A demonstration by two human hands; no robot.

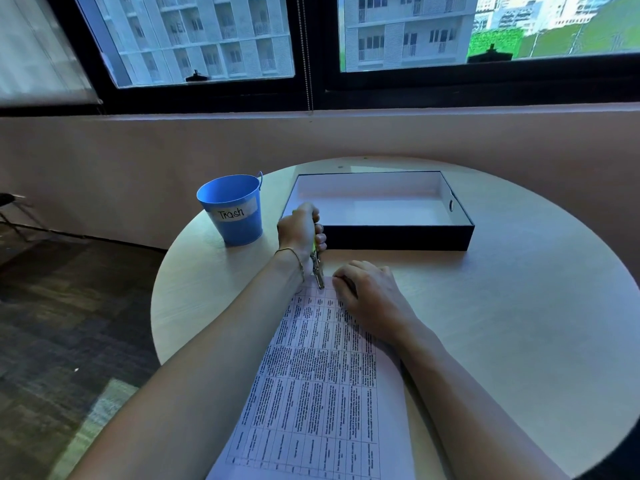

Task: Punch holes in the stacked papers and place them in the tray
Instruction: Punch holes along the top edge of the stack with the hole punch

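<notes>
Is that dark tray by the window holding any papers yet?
Empty. The tray shows only its bare white floor; the papers lie on the table.

On my feed I'm seeing a small blue metal bucket (231,209) with a handwritten "Trash" label sitting near the far left edge of the round pale wood-grain table (502,306). Behind it a plain beige wall (104,157) is running under a black-framed window (318,81), with a thin bead chain (306,53) hanging down the middle. White apartment blocks (207,32) are showing outside, and dark carpet (69,306) is covering the floor on the left.
</notes>
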